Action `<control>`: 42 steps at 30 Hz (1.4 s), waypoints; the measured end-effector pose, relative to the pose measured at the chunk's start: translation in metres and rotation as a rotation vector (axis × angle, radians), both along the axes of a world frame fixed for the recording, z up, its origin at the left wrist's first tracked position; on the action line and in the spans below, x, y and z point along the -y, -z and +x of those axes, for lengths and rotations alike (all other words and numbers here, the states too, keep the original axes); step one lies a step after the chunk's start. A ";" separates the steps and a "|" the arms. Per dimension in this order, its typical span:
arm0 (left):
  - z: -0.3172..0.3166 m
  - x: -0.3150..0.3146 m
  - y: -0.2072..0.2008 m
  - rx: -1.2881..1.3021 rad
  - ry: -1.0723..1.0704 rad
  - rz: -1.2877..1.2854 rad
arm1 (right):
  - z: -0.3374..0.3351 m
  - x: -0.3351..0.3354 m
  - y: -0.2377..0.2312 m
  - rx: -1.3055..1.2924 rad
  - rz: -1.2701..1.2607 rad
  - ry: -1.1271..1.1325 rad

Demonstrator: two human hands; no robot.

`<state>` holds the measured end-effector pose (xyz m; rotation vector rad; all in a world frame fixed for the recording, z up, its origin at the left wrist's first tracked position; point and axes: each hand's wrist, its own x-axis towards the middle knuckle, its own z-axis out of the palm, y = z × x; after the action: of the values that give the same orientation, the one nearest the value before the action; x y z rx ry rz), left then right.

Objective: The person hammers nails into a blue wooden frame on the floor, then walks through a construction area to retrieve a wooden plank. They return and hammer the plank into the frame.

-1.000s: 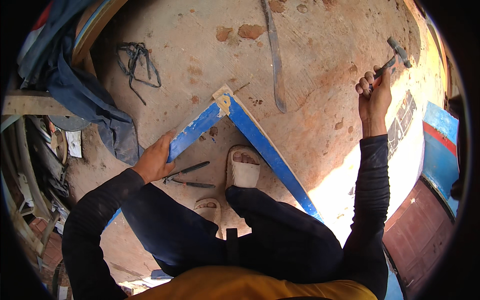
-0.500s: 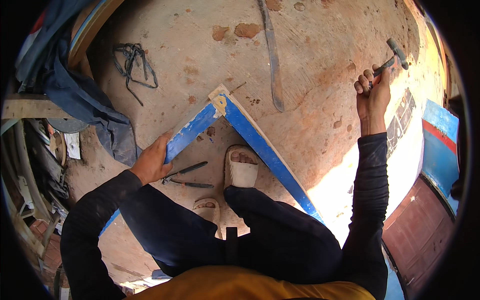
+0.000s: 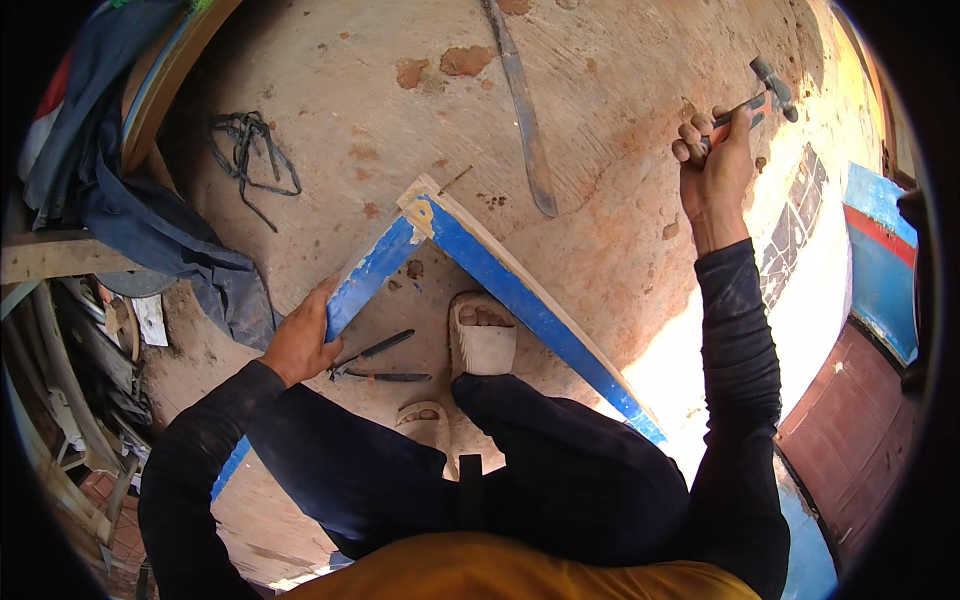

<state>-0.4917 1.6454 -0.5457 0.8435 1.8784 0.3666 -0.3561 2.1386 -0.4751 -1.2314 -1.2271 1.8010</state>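
Blue wooden frame [image 3: 535, 315], V-shaped, mid-frame, joint [image 3: 420, 213] pointing up. Left hand [image 3: 300, 337] fingers clamped on its left board, left of center. Right hand [image 3: 716, 185] fingers wrapped round hammer [image 3: 773, 92] handle, upper right, head well apart from the wood.

Risks: thin rod, looks like a nail [image 3: 457, 179], slants out beside the joint; can't tell if it's in the wood or just behind. If it's in, an off-angle hit could bend it or split the board end. One-hand hold on one board only, so a hard knock could twist the frame or open the joint. A glancing hit could slide toward the left hand. Sandaled foot [image 3: 485, 335] sits inside the V, toes bare: dropped hammer or slipping board could land there. Pliers [image 3: 380, 362] near the foot, could get stepped on.
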 end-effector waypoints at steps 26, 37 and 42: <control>0.000 -0.004 0.000 0.032 -0.008 -0.042 | -0.001 0.044 0.033 0.261 -0.282 -0.309; 0.002 -0.046 -0.021 -0.005 -0.045 -0.092 | 0.056 0.036 0.068 0.513 -0.290 -0.800; 0.012 -0.091 -0.002 -0.055 -0.261 -0.004 | 0.065 0.039 0.089 0.528 -0.388 -0.823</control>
<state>-0.4801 1.7368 -0.5432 0.6110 2.0454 0.5047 -0.2915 2.0999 -0.5644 -1.6331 -1.9492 2.4714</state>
